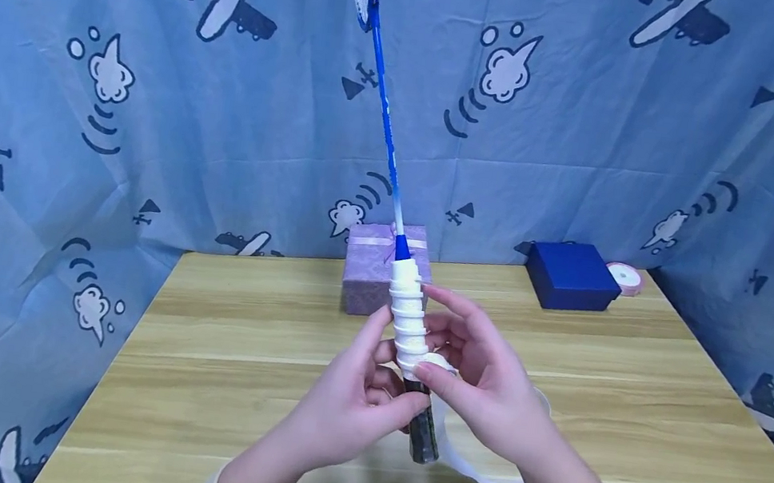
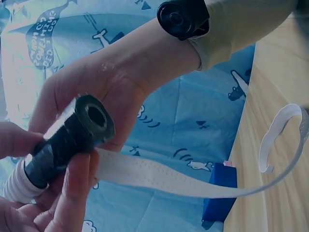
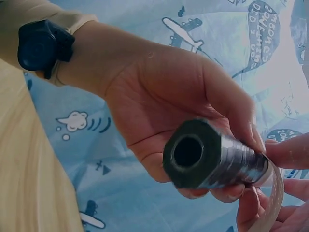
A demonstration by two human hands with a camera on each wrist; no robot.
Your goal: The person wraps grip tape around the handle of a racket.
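A badminton racket with a blue shaft [image 1: 384,116] stands tilted over the table. White grip tape [image 1: 407,316] coils round the upper part of its handle, and the butt end [image 1: 423,431] is bare black. My left hand [image 1: 357,395] grips the handle from the left, its fingers [image 3: 193,96] curled round the black butt [image 3: 203,154]. My right hand [image 1: 479,374] pinches the tape against the handle with its thumb. The loose tape tail [image 2: 159,176] runs from the butt [image 2: 89,121] and loops down to the table [image 1: 475,468].
A purple gift box [image 1: 372,268] sits behind the racket on the wooden table [image 1: 236,352]. A dark blue box [image 1: 571,275] and a pink ribbon roll [image 1: 625,277] lie at the far right. Blue airplane-print cloth [image 1: 119,120] hangs round the back and sides.
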